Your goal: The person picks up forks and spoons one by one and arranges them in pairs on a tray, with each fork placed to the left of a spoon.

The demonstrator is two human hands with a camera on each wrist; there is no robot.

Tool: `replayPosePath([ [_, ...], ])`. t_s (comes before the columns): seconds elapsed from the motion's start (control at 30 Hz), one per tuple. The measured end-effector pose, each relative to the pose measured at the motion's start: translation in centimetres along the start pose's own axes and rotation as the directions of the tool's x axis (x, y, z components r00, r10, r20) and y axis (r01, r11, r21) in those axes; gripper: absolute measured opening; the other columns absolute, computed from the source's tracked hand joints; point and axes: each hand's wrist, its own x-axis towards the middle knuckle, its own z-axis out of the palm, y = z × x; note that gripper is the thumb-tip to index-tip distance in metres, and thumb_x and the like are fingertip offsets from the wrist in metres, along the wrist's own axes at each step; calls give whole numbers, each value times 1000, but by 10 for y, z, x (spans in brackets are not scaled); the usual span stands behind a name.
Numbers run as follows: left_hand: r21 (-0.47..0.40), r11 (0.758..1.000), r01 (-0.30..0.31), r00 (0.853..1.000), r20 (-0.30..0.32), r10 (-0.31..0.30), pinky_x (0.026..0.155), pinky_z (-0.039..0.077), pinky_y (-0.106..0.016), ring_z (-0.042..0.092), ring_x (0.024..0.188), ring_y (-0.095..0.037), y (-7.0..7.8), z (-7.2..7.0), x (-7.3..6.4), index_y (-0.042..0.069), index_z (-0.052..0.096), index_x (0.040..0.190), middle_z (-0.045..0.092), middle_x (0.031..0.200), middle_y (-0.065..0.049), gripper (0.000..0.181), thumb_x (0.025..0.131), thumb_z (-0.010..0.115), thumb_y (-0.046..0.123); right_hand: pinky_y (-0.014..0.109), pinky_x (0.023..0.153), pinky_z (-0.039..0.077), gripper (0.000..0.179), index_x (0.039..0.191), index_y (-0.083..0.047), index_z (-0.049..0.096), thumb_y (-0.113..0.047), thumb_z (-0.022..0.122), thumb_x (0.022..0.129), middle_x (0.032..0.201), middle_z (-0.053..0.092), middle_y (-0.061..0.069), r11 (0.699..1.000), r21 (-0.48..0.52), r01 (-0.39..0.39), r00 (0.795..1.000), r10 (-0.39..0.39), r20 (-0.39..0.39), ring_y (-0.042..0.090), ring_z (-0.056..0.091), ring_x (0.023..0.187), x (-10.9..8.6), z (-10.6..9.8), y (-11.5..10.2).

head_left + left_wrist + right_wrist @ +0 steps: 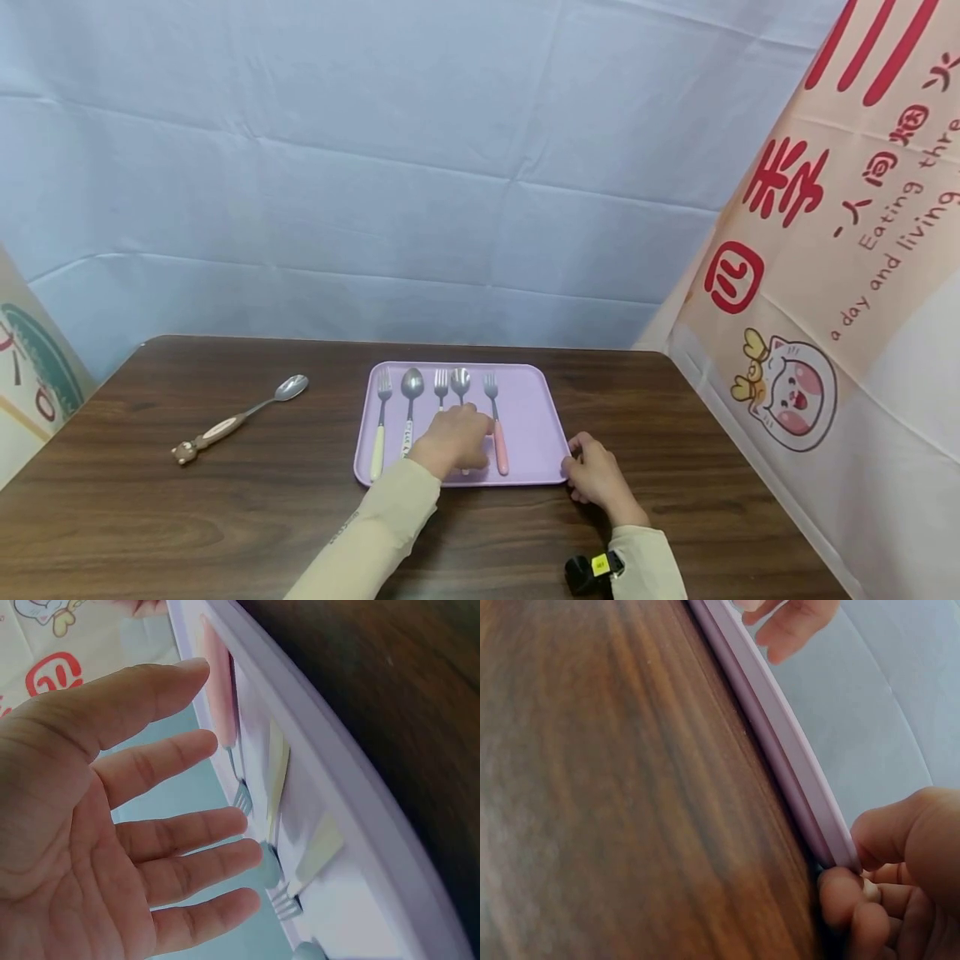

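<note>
A lilac tray lies on the brown table, holding a row of cutlery. From left to right it bears a cream-handled fork, a spoon with a lettered white handle, another fork, a second spoon and a pink-handled fork. Over the near middle of the tray hovers my left hand, hiding some handles; the left wrist view shows its fingers extended and apart, with nothing in them. My right hand pinches the tray's near right corner, thumb on the rim and fingers beneath.
A long spoon with a bear-shaped handle end lies on the table at the left. Behind the table hangs a pale blue cloth, and a printed cloth runs along the right edge.
</note>
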Motion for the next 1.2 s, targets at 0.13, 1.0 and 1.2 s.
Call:
replayPosePath([
  [0.13, -6, 1000, 13, 1000, 7, -13, 63, 48, -38, 55, 77, -20, -7, -4, -4, 14, 69, 97, 57, 84, -3, 33, 66, 76, 24, 31, 39, 45, 19, 98, 3, 50, 0, 52, 79, 56, 52, 6, 1000, 1, 2, 1000, -2, 5, 17, 53, 41, 0, 0, 1],
  [1.0, -129, 987, 96, 992, -68, -106, 76, 48, -46, 59, 95, -29, -68, -14, -35, 7, 66, 107, 63, 107, -11, 36, 73, 71, 16, 31, 38, 45, 19, 98, 3, 50, 1, 51, 79, 56, 51, 7, 1000, 14, -2, 1000, 2, -1, 17, 53, 41, -1, 0, 0],
  [1.2, -123, 986, 113, 989, -77, -123, 77, 45, -54, 57, 98, -31, -83, -20, -44, 8, 67, 105, 61, 106, -12, 31, 76, 71, 20, 31, 38, 45, 19, 97, 3, 51, 1, 51, 78, 55, 51, 6, 1000, 16, 6, 1000, -5, -6, 17, 53, 41, -1, 0, 0],
])
